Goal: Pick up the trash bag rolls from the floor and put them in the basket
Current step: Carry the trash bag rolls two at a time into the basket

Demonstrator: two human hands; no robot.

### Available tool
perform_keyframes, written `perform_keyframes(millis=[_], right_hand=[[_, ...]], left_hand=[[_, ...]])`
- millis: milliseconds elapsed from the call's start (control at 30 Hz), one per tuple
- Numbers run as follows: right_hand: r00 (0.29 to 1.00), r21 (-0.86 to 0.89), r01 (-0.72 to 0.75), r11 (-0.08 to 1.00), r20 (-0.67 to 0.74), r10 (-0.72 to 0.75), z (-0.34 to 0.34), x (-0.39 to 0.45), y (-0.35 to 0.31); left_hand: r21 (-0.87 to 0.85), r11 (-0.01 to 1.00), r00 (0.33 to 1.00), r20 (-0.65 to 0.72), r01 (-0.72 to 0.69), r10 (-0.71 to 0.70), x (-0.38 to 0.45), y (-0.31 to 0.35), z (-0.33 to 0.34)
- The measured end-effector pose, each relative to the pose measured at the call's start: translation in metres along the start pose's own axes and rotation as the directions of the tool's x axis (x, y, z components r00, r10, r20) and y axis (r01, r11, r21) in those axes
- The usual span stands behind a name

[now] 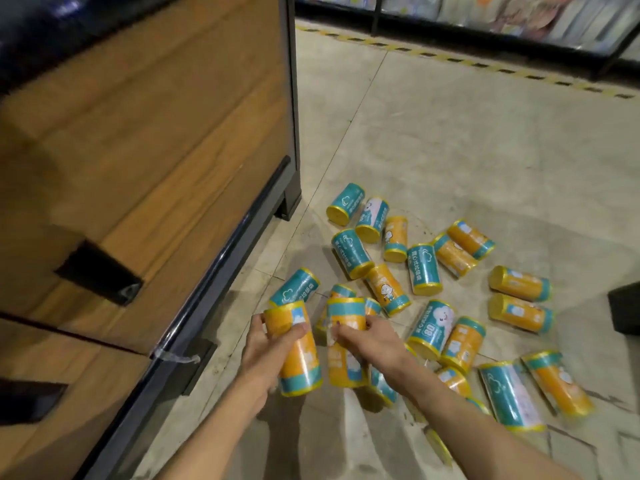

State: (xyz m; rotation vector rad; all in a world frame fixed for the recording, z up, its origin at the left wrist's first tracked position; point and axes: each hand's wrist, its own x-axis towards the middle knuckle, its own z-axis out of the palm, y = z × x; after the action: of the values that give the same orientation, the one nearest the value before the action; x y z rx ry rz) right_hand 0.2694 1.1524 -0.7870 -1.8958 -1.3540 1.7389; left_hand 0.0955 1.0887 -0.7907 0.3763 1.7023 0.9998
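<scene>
Since each trash bag roll (300, 348) looks light, firm and film-slick, grip mid-barrel, not the ends. Left hand (265, 344) fingers wrap one roll; right hand (369, 341) fingers wrap another (346, 344). Remaining rolls (424, 270) lie scattered on the floor (467, 150); basket not in view.

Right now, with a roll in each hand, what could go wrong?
1. The left hand and right hand each grip one roll, left roll and right roll, near its top end; the long lower part could swing and slip out.
2. Loose rolls lie close on the floor; a step could roll them away.
3. No basket is in view, so the drop-off is unconfirmed.
</scene>
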Motion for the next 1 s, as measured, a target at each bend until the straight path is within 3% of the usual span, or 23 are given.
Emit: perform_keyframes(millis=[100, 300, 433, 567, 700, 1000], right_hand=[[0.999, 0.166, 0.041, 0.985, 0.005, -0.042, -0.041, -0.057, -0.073], [0.967, 0.36, 0.243, 0.9, -0.164, -0.195, -0.131, -0.217, -0.232], [0.926, 0.442, 0.362, 0.821, -0.27, -0.263, -0.192, -0.343, -0.327], [0.877, 0.473, 0.475, 0.742, -0.327, -0.352, -0.249, -0.454, -0.395], [0.823, 0.464, 0.565, 0.682, -0.381, -0.422, -0.294, -0.542, -0.433], [0.71, 0.339, 0.644, 0.686, -0.597, -0.372, -0.333, -0.653, -0.442]], left_hand=[[-0.043, 0.994, 0.99, 0.092, -0.1, 0.103, -0.056, 0.085, 0.005], [-0.094, 0.942, 0.932, 0.143, -0.323, 0.334, -0.203, 0.28, 0.012], [-0.115, 0.899, 0.886, 0.158, -0.422, 0.436, -0.321, 0.409, 0.023], [-0.108, 0.872, 0.83, 0.269, -0.478, 0.488, -0.434, 0.51, 0.038], [-0.009, 0.845, 0.771, 0.402, -0.535, 0.493, -0.516, 0.569, 0.055], [-0.157, 0.806, 0.632, 0.542, -0.571, 0.553, -0.602, 0.599, 0.077]])
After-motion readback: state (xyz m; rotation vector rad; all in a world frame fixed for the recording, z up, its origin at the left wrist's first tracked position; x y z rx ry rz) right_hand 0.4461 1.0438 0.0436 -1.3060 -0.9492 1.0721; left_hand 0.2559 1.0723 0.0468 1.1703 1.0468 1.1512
